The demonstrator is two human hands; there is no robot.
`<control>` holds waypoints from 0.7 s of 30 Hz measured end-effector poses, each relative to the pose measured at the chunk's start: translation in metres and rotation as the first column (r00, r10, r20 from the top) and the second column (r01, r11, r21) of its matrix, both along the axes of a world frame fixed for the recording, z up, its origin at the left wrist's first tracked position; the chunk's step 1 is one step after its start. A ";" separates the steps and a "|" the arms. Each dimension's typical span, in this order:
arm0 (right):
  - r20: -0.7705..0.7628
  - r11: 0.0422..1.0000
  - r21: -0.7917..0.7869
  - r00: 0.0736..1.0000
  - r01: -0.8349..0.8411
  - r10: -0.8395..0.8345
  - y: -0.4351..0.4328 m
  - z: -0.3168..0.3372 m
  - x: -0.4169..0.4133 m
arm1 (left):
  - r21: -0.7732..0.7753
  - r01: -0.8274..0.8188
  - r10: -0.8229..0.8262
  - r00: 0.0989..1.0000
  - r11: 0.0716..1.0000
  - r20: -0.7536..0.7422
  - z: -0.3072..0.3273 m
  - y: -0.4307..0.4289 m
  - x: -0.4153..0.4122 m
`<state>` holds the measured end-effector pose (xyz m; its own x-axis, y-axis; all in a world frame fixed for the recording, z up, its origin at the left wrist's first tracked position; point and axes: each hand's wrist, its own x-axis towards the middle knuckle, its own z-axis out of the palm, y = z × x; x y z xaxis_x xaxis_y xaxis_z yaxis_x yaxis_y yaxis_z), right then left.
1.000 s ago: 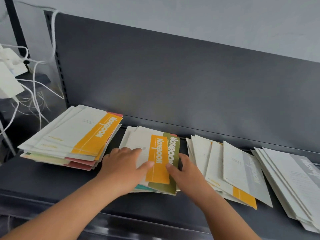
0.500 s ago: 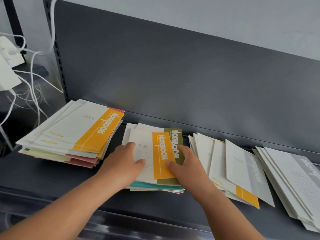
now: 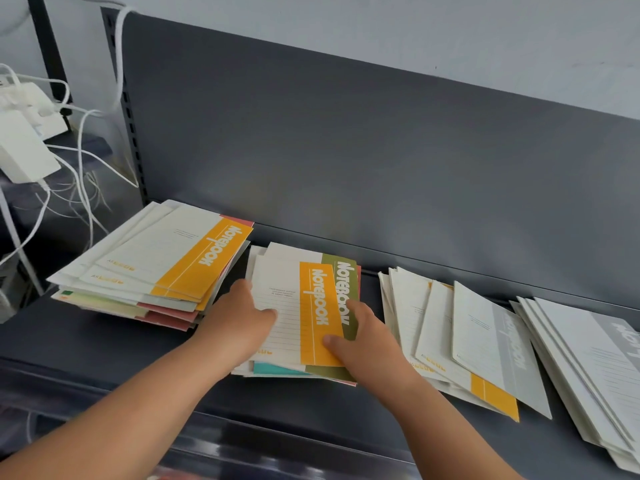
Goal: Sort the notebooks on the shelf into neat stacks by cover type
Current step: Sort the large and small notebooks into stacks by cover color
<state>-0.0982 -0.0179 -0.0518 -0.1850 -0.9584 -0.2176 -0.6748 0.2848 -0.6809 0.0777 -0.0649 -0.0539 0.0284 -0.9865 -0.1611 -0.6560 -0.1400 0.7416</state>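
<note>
Over the last second the yellow-banded notebook [image 3: 294, 306] has been turned from a skew to lie nearly square on the middle stack [image 3: 346, 271]. More of a teal cover [image 3: 277, 369] now shows at the front edge. The left thumb has slid off towards the cream half.

Head view: the left hand [image 3: 242, 317] grips the stack's left edge, thumb flat on the cream cover. The right hand [image 3: 370, 344] grips the right edge, thumb on the yellow band. Whether their fingers reach under one notebook or several is hidden by the hands themselves.

The stack sits mid-shelf, just beside the left pile [image 3: 156, 265] and near the fanned notebooks [image 3: 450, 334] to the right. Under the top notebook lies an olive-banded one [image 3: 346, 308], partly covered. A thin pink edge peeks out on the right.

A grey-banded pile [image 3: 588, 368] at the far right is cut off by the frame, its lettering only partly seen. The dark shelf [image 3: 104, 348] runs out of view on both sides.

"NOTEBOOK" reads in white on the yellow and olive bands and on the left pile's top cover. The grey band among the fanned ones is too blurred to read. Small print on the cream covers cannot be made out, beyond what looks like "A5".

White cables and adapters [image 3: 20, 147] hang at the left.
</note>
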 end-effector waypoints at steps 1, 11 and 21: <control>-0.002 1.000 0.000 1.000 -0.002 0.002 0.001 0.000 -0.001 | -0.016 -0.027 0.026 0.999 1.000 -0.038 0.001 0.001 0.000; -0.034 0.999 -0.016 0.999 -0.028 0.027 0.005 -0.001 -0.003 | -0.120 -0.059 0.050 0.996 0.991 -0.076 0.005 0.013 -0.004; -0.043 0.999 -0.023 0.998 -0.038 0.037 0.008 -0.001 -0.004 | -0.099 -0.030 0.035 0.998 0.995 0.046 0.011 0.011 -0.011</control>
<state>-0.1023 -0.0103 -0.0529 -0.1570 -0.9697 -0.1872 -0.7133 0.2425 -0.6575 0.0664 -0.0541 -0.0433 0.0660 -0.9959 -0.0612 -0.6875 -0.0899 0.7206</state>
